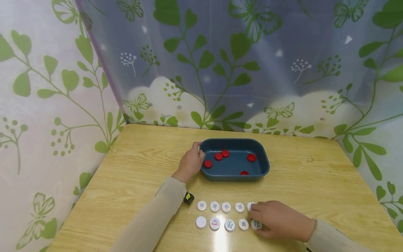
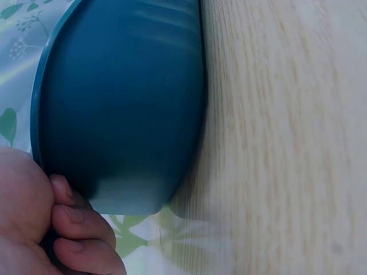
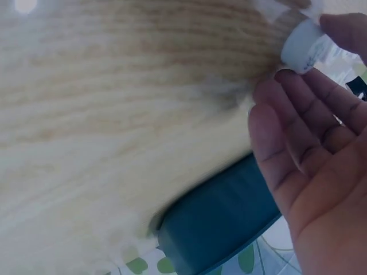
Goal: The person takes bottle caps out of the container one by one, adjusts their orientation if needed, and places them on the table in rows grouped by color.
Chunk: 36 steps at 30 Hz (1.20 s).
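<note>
"What are the fingers [image 2: 86, 226] doing?"

"On the left hand [image 1: 190, 161] they curl over the left end of a blue tray [image 1: 234, 178]. The right hand [image 1: 280, 220] has bent fingers and thumb about the white caps [image 1: 256, 225] at the right end of two rows; whether it pinches one, I can't tell."

"And farther out?"

"Those rows, five apiece, lie on the wooden surface [image 1: 141, 150], nearer the person than the tray. Five red caps [image 1: 218, 156] sit inside it. Behind hangs a leaf-patterned curtain [image 1: 204, 61]."

A blue tray [image 1: 233, 178] holding red caps [image 1: 218, 156] sits beyond two rows of white caps [image 1: 214, 223].
</note>
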### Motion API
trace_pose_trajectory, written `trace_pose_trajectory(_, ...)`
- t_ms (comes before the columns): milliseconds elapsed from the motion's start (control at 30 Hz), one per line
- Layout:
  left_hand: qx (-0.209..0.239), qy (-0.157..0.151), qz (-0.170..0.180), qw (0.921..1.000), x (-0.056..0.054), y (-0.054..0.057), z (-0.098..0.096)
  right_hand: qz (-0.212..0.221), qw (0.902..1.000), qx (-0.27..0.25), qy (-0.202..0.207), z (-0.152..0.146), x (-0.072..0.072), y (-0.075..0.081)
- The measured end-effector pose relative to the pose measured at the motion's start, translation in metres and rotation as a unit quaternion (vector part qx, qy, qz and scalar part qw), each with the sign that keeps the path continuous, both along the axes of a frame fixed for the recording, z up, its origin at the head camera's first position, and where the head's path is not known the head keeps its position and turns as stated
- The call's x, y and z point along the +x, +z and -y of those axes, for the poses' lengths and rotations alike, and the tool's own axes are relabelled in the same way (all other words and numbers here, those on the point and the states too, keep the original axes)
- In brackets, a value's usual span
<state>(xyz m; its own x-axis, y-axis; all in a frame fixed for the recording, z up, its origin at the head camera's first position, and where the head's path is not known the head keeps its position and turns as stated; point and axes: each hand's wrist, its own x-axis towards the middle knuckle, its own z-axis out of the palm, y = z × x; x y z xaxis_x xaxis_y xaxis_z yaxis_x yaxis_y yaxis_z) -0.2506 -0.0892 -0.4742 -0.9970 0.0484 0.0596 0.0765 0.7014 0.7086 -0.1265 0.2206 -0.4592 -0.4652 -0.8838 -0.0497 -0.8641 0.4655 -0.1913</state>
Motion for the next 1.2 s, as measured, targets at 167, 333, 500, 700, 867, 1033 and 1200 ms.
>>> trace_pose_trajectory(167,-0.003,0.001,0.002,1.0000,0.000,-0.001,0.001,-0.026,0.9970,-0.068,-0.028,0.003,-0.015,0.017)
trace_pose_trajectory(333,-0.004,0.001,-0.001,1.0000,-0.002,-0.002,0.002,-0.075,0.9888,-0.082,-0.100,0.004,-0.060,0.040)
trace_pose_trajectory(500,-0.003,0.002,0.001,1.0000,-0.003,-0.003,0.003,-0.177,0.9771,0.006,-0.118,0.010,-0.116,0.053)
trace_pose_trajectory(700,-0.010,0.002,0.008,0.9999,-0.003,-0.006,0.003,-0.237,0.9556,0.157,-0.078,0.026,-0.162,0.046)
trace_pose_trajectory(867,-0.010,0.002,0.017,0.9998,-0.002,-0.008,0.001,-0.204,0.9386,0.272,-0.060,0.042,-0.174,0.041)
trace_pose_trajectory(1033,-0.004,0.003,0.013,0.9999,-0.002,-0.007,0.000,-0.188,0.9308,0.308,-0.055,0.050,-0.175,0.040)
trace_pose_trajectory(1200,0.001,0.004,0.004,1.0000,-0.001,-0.004,0.001,-0.134,0.9475,0.282,-0.068,0.053,-0.181,0.039)
